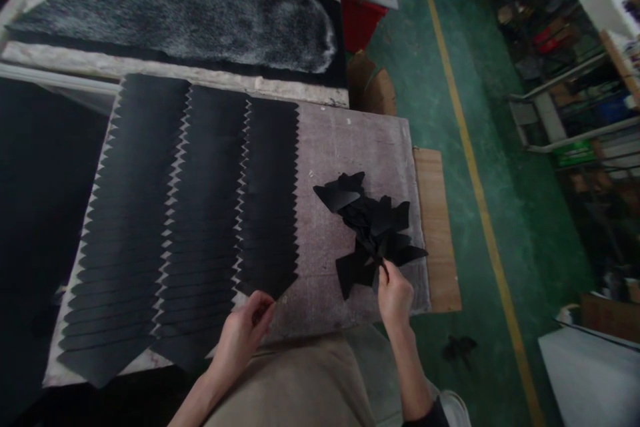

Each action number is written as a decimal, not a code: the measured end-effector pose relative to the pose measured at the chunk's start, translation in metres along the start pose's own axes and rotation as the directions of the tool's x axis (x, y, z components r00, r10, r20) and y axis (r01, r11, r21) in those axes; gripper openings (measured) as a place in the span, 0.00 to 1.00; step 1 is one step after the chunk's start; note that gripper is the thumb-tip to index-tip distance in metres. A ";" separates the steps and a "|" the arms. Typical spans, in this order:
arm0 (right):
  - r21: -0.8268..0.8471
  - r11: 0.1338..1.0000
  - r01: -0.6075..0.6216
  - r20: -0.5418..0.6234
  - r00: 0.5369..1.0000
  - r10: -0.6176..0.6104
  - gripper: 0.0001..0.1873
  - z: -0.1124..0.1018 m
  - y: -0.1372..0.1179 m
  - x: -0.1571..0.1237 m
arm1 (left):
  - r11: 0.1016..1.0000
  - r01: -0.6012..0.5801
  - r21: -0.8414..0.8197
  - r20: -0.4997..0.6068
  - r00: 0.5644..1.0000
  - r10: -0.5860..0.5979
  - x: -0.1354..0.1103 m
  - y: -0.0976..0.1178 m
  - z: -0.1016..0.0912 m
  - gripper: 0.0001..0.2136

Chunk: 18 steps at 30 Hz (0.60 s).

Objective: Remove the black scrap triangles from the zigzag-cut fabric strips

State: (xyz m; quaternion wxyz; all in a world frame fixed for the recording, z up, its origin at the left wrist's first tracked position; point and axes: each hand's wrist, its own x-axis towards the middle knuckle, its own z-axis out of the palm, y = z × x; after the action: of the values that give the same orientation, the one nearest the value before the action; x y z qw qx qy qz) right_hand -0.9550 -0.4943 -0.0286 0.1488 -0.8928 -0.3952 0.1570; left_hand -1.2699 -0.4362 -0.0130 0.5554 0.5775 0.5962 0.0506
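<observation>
Three rows of overlapping black pointed pieces (200, 213) lie on a grey felt-covered board (350, 147). My left hand (245, 333) pinches the bottom tip of the nearest piece in the right-hand row (270, 273). To the right sits a loose pile of black pieces (370, 220). My right hand (395, 293) is closed on one piece (357, 270) at the pile's near edge.
A grey fur strip (175, 7) lies on a far board. Dark material (40, 213) covers the left. A wooden plank (437, 227) juts out at the board's right edge. Beyond are a green floor with a yellow line (475, 167), a red bin (360, 20), cardboard, shelving and fallen scraps (460, 347).
</observation>
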 end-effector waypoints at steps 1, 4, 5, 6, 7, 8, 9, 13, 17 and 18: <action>0.034 0.999 0.003 -0.001 1.000 -0.003 0.22 -0.009 0.001 0.001 | 1.000 -0.013 0.004 0.007 1.000 0.013 0.000 0.003 0.003 0.08; 0.127 0.992 -0.013 0.028 1.000 0.009 0.22 -0.033 0.004 0.004 | 0.994 -0.026 -0.108 0.047 0.998 0.031 0.004 0.013 0.020 0.07; 0.160 0.986 -0.039 0.052 0.998 0.031 0.22 -0.040 0.006 0.006 | 0.986 -0.018 -0.166 0.072 0.997 0.030 0.006 0.017 0.028 0.07; 0.203 0.976 -0.081 0.083 0.994 0.066 0.22 -0.046 0.009 0.007 | 0.974 -0.001 -0.225 0.106 0.994 0.025 0.009 0.023 0.037 0.08; 0.260 0.955 -0.141 0.117 0.987 0.114 0.22 -0.051 0.012 0.008 | 0.960 0.027 -0.280 0.152 0.988 0.016 0.013 0.029 0.047 0.08; 0.336 0.918 -0.213 0.157 0.973 0.168 0.23 -0.056 0.015 0.008 | 0.942 0.064 -0.331 0.205 0.979 0.006 0.017 0.036 0.056 0.09; 0.425 0.858 -0.289 0.207 0.954 0.218 0.24 -0.060 0.017 0.008 | 0.919 0.105 -0.380 0.263 0.965 -0.001 0.021 0.044 0.066 0.11; 0.690 0.496 -0.527 0.454 0.849 0.271 0.28 -0.071 0.014 0.002 | 0.788 0.235 -0.569 0.408 0.913 0.022 0.034 0.080 0.096 0.25; 0.685 0.339 -0.645 0.616 0.761 0.203 0.29 -0.068 -0.003 -0.008 | 0.597 0.326 -0.733 0.480 0.870 0.115 0.041 0.102 0.109 0.29; 0.683 0.328 -0.653 0.638 0.752 0.169 0.30 -0.065 -0.006 -0.010 | 0.541 0.361 -0.760 0.505 0.852 0.139 0.043 0.103 0.110 0.28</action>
State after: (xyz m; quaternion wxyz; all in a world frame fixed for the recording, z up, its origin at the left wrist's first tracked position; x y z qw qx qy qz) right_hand -0.9397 -0.5071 0.0341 0.4431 -0.6874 -0.0272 0.5748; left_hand -1.1132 -0.4346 -0.0081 0.8997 0.1938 0.3668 0.1361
